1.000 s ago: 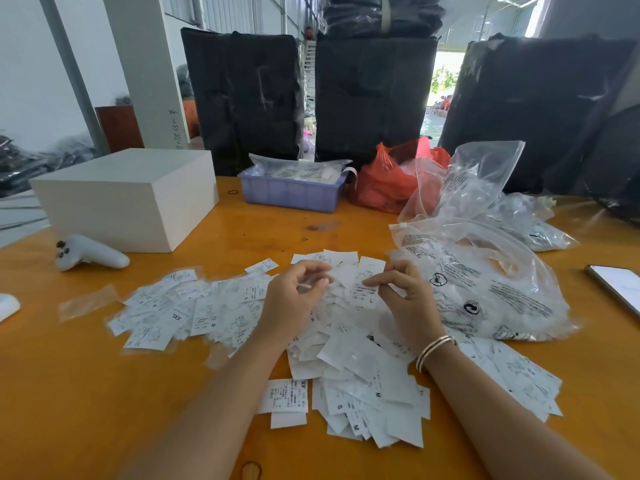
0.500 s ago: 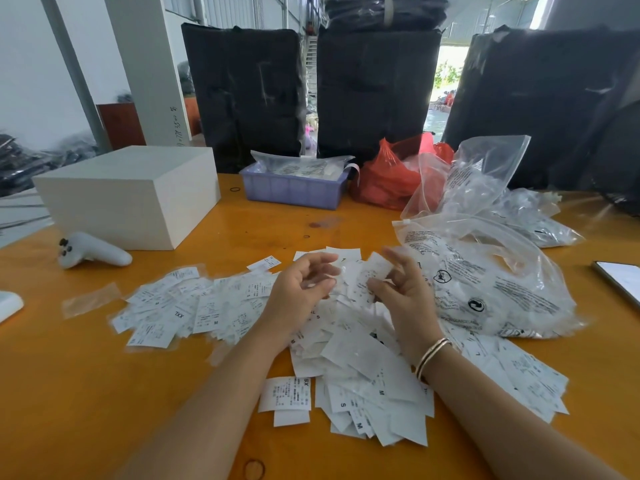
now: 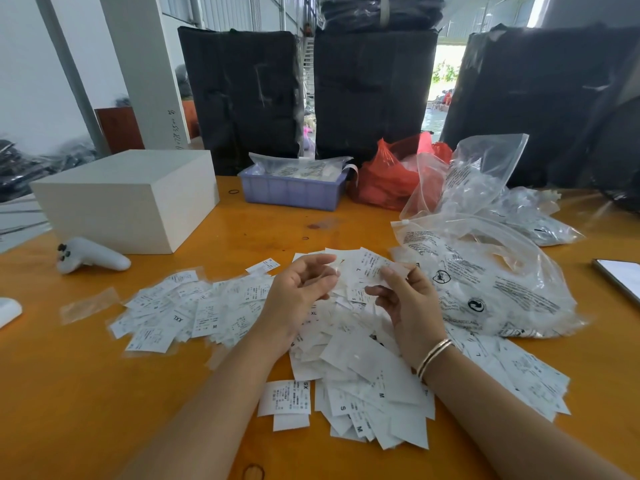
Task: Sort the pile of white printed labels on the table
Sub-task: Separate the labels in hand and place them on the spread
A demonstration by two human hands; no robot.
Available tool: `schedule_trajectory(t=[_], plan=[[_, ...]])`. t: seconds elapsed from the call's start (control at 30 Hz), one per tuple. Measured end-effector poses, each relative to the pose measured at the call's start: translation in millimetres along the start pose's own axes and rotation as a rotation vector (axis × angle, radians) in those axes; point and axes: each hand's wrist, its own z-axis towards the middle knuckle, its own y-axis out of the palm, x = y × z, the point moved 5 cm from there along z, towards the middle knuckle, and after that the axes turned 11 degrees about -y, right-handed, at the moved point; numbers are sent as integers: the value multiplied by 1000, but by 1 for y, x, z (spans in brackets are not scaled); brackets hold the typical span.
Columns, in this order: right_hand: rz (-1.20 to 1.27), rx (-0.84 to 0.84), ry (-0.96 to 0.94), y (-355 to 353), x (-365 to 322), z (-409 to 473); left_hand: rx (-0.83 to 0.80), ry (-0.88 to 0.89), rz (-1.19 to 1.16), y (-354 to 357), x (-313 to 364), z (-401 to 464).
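Now both hands are raised a little above the pile of white printed paper labels (image 3: 349,362), which lies spread on the orange wooden table (image 3: 69,410) in the middle of the view and reaches toward 5 o'clock. A second, flatter group of white labels in clear sleeves (image 3: 194,310) lies at 9 o'clock from the hands, touching the main pile. The right hand (image 3: 407,306) pinches one white label marked L (image 3: 367,268) between thumb and bent fingers, with the label tilted up above the pile. The left hand (image 3: 298,292) is just beside it, palm turned inward, fingers loosely curved; a thin clear film seems to be between its fingertips, but I cannot tell if it really holds something. The right wrist carries thin metal bangles (image 3: 433,356).

At 3 o'clock from the hands a big clear plastic bag with black print (image 3: 485,282) lies touching the pile. At 12 o'clock, farther back, stands a lilac plastic tray (image 3: 291,192), and beside it a red plastic bag (image 3: 384,178). At 10 o'clock is a white rectangular box (image 3: 128,199), and near it a white handheld controller (image 3: 90,259). A phone with lit screen (image 3: 620,277) lies at the right edge.
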Motion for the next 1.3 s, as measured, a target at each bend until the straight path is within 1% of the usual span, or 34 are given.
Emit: schedule_trajectory(t=[0.23,0.4,0.47,0.63,0.77,0.93,1.1,1.3], plan=[[-7,-55,54,6,3,-3,-16,-11,-33,2,-2,0],[-13,3,73,1,3,-1,16,16,-55,-2,-2,4],[-3,1,85,0,4,0,21,26,-52,-3,-3,5],[-9,-87,101,7,7,-4,20,37,2,-3,-4,4],[-4,-84,106,6,6,-3,51,38,55,-3,-3,3],[-35,-159,136,10,8,-7,66,9,108,-1,-3,1],[-202,-222,114,14,10,-9,72,-20,116,-2,-3,1],[-446,-317,67,17,11,-12,75,-6,150,0,-5,3]])
